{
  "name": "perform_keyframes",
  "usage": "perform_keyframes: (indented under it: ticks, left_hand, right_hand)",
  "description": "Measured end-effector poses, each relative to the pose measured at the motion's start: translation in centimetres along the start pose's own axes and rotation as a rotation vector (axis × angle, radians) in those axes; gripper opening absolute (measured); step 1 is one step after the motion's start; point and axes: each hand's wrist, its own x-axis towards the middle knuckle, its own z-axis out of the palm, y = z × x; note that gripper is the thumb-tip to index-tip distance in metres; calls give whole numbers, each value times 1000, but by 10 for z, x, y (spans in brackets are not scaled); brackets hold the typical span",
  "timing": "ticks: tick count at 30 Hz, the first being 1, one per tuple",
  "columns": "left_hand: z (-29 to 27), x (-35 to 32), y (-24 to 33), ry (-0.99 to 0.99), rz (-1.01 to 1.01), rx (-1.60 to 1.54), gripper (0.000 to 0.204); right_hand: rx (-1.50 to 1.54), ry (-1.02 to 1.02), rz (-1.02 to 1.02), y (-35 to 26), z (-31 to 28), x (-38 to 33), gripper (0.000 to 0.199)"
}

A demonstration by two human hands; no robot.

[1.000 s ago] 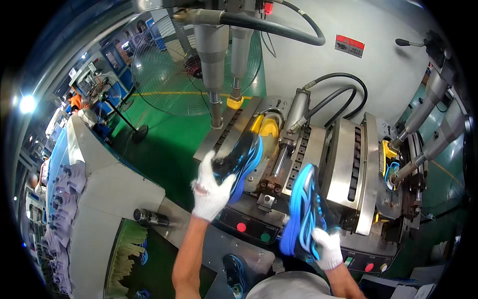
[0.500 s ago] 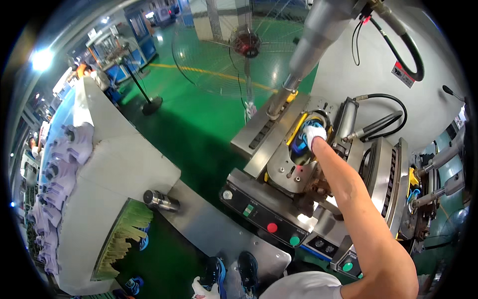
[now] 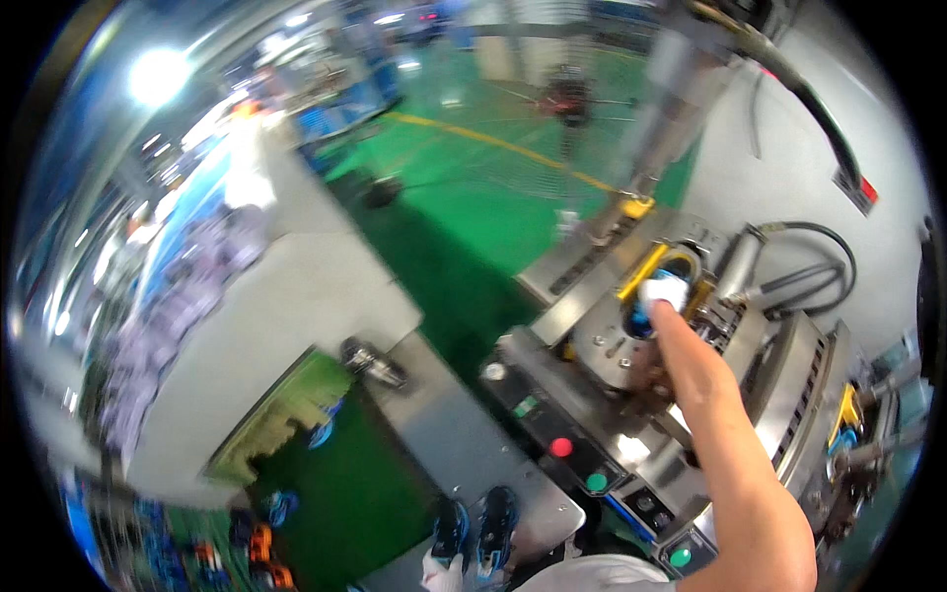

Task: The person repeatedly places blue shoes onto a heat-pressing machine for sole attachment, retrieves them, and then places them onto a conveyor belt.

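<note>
Right hand (image 3: 665, 290) stretched forward onto blue shoe (image 3: 640, 322); left hand (image 3: 443, 573) low at dark shoe (image 3: 451, 528); grips unclear.

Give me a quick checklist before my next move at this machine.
1. Right hand clear of the cradle: not ok, it is on the shoe there.
2. Blue shoe fully seated: cannot tell, the hand covers part and the picture is blurred.
3. Left hand away from the cradle: ok, it is down at a dark shoe on the metal ledge.
4. Red button uncovered: ok.
5. Metal flask away from the cradle: ok.
</note>
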Motion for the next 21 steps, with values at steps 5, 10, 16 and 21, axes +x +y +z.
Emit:
perform_keyframes:
  ticks: [5,10,16,21]
  left_hand:
    - [10,20,1,93,158,233,71]
    - [-10,13,-25,-22,61,138,67]
    - [5,34,-19,-120,243,-126,45]
    - [-6,41,-37,-178,331,-82,61]
  right_hand:
    - [302,-414,40,42,-31,43,38]
    - [366,-213,-539,-23,-128,-157,77]
    - [-632,-374,-621,82,-169,-414,102]
    - [-594,-453,-742,91,-156,-455,118]
